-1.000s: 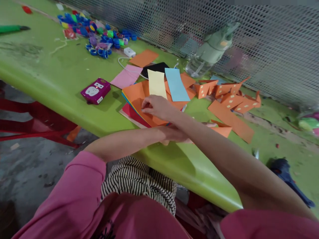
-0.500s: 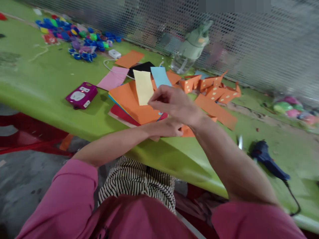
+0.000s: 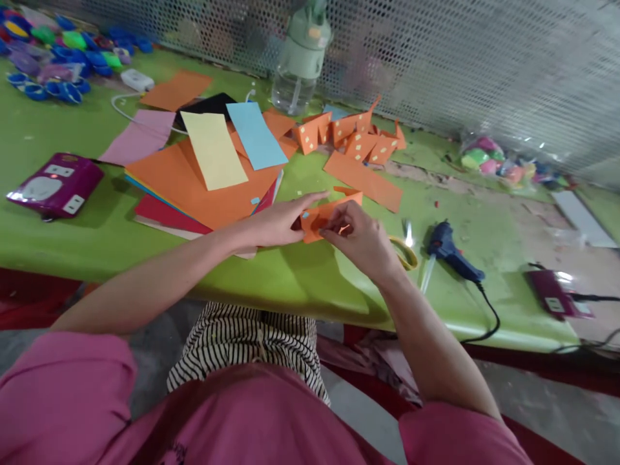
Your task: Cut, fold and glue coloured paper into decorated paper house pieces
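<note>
Head cam: L hand (image 3: 276,226) + R hand (image 3: 361,242) pinch orange strip (image 3: 320,217); scissors (image 3: 405,250) half hidden.

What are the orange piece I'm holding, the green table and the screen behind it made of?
The orange piece looks like thin matte paper or card: it keeps sharp folds. The green table seems moulded plastic: smooth, slightly glossy, rounded edge. The screen looks like grey perforated sheet metal: even rows of holes.
</note>
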`<state>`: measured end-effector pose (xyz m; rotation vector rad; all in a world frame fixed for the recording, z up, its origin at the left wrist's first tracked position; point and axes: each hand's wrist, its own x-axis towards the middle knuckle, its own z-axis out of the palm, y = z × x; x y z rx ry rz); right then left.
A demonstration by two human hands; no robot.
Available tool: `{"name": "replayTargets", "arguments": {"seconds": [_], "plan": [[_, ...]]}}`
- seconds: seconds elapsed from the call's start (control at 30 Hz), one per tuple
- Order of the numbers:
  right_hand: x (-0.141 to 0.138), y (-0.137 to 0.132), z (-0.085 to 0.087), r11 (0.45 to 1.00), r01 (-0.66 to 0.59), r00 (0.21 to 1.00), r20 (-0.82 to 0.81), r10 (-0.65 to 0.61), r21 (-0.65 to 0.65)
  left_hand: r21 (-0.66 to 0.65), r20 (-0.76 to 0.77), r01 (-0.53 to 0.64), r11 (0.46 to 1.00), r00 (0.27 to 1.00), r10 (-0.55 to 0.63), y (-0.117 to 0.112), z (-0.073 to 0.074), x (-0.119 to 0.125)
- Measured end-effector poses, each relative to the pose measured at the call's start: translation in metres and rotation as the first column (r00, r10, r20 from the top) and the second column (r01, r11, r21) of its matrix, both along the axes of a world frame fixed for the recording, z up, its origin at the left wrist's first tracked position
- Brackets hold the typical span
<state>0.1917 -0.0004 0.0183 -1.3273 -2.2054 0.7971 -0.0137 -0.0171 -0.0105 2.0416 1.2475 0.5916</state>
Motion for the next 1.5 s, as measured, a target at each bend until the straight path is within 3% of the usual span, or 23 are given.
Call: {"name": "replayTargets", "arguments": {"seconds": [0.47, 0.83, 1.07, 1.2, 1.27, 1.5], "plan": [[-0.009, -0.002, 0.001, 0.989, -0.067, 0.973, 0.229, 0.035, 0.135, 0.028, 0.104, -0.011, 1.000, 0.994, 0.008, -0.001, -0.005, 0.001], [-0.016, -0.004, 0.004, 0.972, -0.054, 0.945, 0.325, -0.024, 0.228, 0.039, 0.102, 0.013, 0.999, 0.995, -0.017, 0.000, -0.005, 0.003], [-0.004, -0.003, 0.006, 0.972, 0.020, 0.977, 0.201, -0.069, 0.236, -0.004, 0.065, -0.013, 1.000, 0.998, 0.013, -0.003, 0.002, -0.001], [0.015, 0.006, 0.003, 0.889, 0.065, 0.984, 0.119, -0.133, 0.453, 0.011, -0.019, -0.032, 0.999, 0.999, 0.033, -0.005, 0.012, -0.007], [0.022, 0.013, -0.002, 0.870, 0.045, 0.985, 0.125, -0.121, 0.491, 0.011, -0.049, -0.032, 0.999, 0.998, 0.032, -0.005, 0.015, -0.010], [0.028, 0.026, -0.022, 0.926, 0.073, 0.995, 0.037, -0.093, 0.370, 0.045, -0.001, -0.116, 0.992, 0.993, 0.117, 0.000, 0.011, -0.013]]}}
